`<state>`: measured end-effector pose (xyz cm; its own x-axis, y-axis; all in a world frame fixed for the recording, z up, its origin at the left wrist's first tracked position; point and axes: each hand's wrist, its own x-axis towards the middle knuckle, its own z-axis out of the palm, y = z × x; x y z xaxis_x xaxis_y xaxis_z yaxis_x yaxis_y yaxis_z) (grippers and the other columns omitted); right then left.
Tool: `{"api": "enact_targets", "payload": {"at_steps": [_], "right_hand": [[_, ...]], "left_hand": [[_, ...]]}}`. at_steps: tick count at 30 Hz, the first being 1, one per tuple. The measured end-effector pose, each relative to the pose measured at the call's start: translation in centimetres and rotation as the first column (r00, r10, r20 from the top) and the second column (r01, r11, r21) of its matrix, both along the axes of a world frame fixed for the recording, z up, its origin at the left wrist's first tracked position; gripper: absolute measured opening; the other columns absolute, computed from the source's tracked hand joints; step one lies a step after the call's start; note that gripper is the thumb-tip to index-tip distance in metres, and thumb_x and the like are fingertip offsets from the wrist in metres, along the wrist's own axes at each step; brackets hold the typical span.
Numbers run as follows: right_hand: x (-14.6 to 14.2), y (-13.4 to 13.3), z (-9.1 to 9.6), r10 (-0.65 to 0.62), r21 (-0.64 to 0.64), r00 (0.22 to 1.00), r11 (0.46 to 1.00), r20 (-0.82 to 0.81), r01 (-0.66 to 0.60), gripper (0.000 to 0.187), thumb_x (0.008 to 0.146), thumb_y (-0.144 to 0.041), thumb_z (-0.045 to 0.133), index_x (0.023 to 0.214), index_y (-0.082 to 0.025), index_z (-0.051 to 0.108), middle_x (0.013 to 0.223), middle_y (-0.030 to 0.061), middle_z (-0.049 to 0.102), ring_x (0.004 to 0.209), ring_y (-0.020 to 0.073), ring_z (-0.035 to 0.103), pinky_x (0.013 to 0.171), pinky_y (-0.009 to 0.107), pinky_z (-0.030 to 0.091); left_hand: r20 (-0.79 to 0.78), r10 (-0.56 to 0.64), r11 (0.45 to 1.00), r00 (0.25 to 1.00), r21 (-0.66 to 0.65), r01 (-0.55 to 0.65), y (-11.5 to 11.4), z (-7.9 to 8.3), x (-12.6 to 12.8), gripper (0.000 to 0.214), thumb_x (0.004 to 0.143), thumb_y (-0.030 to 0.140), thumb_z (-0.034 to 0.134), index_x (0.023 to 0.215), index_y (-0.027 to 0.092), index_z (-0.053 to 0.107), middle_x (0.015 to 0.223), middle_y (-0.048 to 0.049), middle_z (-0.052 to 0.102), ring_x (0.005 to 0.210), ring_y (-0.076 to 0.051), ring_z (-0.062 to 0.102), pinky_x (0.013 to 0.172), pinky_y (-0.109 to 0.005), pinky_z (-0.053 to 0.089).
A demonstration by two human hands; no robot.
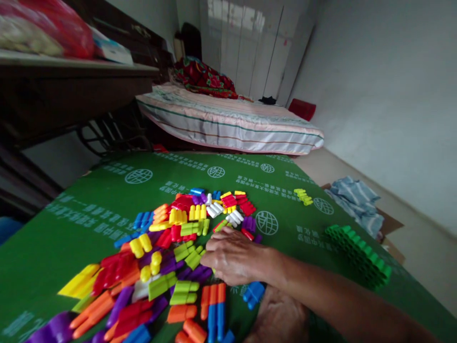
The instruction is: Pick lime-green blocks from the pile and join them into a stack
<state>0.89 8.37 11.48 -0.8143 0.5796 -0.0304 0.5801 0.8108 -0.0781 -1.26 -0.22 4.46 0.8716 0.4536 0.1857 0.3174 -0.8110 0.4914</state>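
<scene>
Right hand (226, 255): grip hidden, cannot tell | coloured blocks (156, 259) crowd it | green stack (360, 257) rightward | bed (228, 119) beyond

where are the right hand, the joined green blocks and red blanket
right hand (230, 256), head view, back of hand
joined green blocks (360, 253), head view, near the middle
red blanket (209, 80), head view, visible middle

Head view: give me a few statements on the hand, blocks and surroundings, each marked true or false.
1. The right hand is at the blocks. True.
2. The right hand lies flat and spread. False: its fingers are curled.
3. The green row lies apart from the other blocks. True.
4. The green row is left of the right hand in the picture. False: it is to the right.
5. The blue cloth lies off the green board. True.
</scene>
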Motion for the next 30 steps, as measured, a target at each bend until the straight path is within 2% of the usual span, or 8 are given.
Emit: {"api": "enact_targets", "payload": {"at_steps": [3, 5, 10, 11, 12, 19, 23, 30], "right_hand": [[2.3, 1.0, 1.2, -0.181, 0.003, 0.98, 0.983, -0.082, 0.182, 0.013, 0.086, -0.027, 0.056, 0.092, -0.02, 0.066, 0.095, 0.005, 0.067, 0.091, 0.018, 0.058, 0.082, 0.031, 0.043], [5.8, 2.5, 1.8, -0.455, 0.039, 0.885, 0.887, -0.095, 0.461, 0.016, 0.088, -0.026, 0.053, 0.095, -0.021, 0.066, 0.099, 0.0049, 0.068, 0.093, 0.0175, 0.059, 0.082, 0.03, 0.044], [18.0, 6.1, 0.6, -0.968, 0.127, 0.25, 0.252, 0.031, 0.959, 0.025, 0.084, -0.023, 0.056, 0.105, -0.02, 0.069, 0.106, 0.0119, 0.069, 0.098, 0.023, 0.064, 0.08, 0.032, 0.047], [20.1, 6.4, 0.0, -0.988, 0.11, 0.149, 0.154, 0.048, 0.982, 0.027, 0.083, -0.02, 0.055, 0.105, -0.019, 0.07, 0.106, 0.0133, 0.069, 0.098, 0.0241, 0.065, 0.079, 0.032, 0.047], [22.0, 6.5, -0.6, -0.991, 0.1, 0.124, 0.13, 0.058, 0.986, 0.03, 0.081, -0.017, 0.054, 0.107, -0.018, 0.07, 0.106, 0.014, 0.07, 0.098, 0.0243, 0.066, 0.078, 0.031, 0.047], [26.0, 4.5, -3.8, -0.986, 0.036, 0.15, 0.153, 0.068, 0.988, 0.039, 0.077, -0.009, 0.055, 0.114, -0.017, 0.067, 0.113, 0.0119, 0.069, 0.104, 0.0208, 0.064, 0.081, 0.026, 0.045], [24.0, 4.0, -4.3, -0.977, 0.015, 0.207, 0.208, 0.05, 0.978, 0.033, 0.077, -0.016, 0.06, 0.108, -0.022, 0.069, 0.106, 0.0099, 0.071, 0.099, 0.0222, 0.066, 0.079, 0.028, 0.046], [18.2, 6.2, -4.4, -0.909, -0.071, 0.393, 0.405, -0.139, 0.911, 0.039, 0.081, -0.03, 0.064, 0.119, -0.022, 0.063, 0.116, 0.0064, 0.068, 0.098, 0.0182, 0.065, 0.084, 0.028, 0.047]], "left_hand": [[-0.017, -0.003, 1.0, 1.0, -0.018, 0.002, 0.3, -0.4, 0.5, 0.035, 0.09, 0.041, 0.055, 0.116, 0.018, 0.057, 0.121, -0.0091, 0.058, 0.105, -0.022, 0.058, 0.089, -0.044, 0.05], [-0.022, 0.004, 1.0, 1.0, -0.031, -0.005, 0.3, -0.7, 0.8, 0.031, 0.09, 0.039, 0.055, 0.111, 0.016, 0.059, 0.121, -0.0096, 0.059, 0.109, -0.023, 0.056, 0.092, -0.043, 0.049], [-0.003, 0.028, 0.997, 1.0, -0.072, -0.028, 0.3, -1.0, 1.0, 0.027, 0.09, 0.032, 0.05, 0.108, 0.016, 0.061, 0.129, -0.0078, 0.059, 0.118, -0.023, 0.051, 0.101, -0.04, 0.042], [-0.004, 0.027, 0.996, 1.0, -0.079, -0.027, 0.3, -1.0, 1.0, 0.027, 0.09, 0.033, 0.049, 0.108, 0.016, 0.061, 0.129, -0.0069, 0.059, 0.118, -0.023, 0.051, 0.102, -0.04, 0.042], [-0.012, 0.024, 0.996, 1.0, -0.087, -0.025, 0.3, -1.0, 1.0, 0.028, 0.09, 0.034, 0.05, 0.109, 0.017, 0.061, 0.13, -0.0061, 0.059, 0.119, -0.023, 0.051, 0.102, -0.04, 0.042], [-0.039, 0.013, 0.993, 0.999, -0.115, -0.017, 0.2, -0.8, 1.0, 0.031, 0.089, 0.034, 0.048, 0.11, 0.016, 0.061, 0.132, -0.0085, 0.058, 0.123, -0.025, 0.047, 0.104, -0.043, 0.04], [-0.043, 0.013, 0.992, 0.999, -0.123, -0.018, 0.1, -0.7, 0.8, 0.037, 0.087, 0.037, 0.051, 0.117, 0.015, 0.058, 0.134, -0.0089, 0.056, 0.124, -0.025, 0.046, 0.107, -0.042, 0.038], [-0.008, 0.011, 0.993, 1.0, -0.117, -0.012, 0.1, -1.3, 0.9, 0.038, 0.088, 0.039, 0.051, 0.116, 0.016, 0.057, 0.134, -0.0083, 0.056, 0.123, -0.026, 0.047, 0.105, -0.042, 0.038]]}}
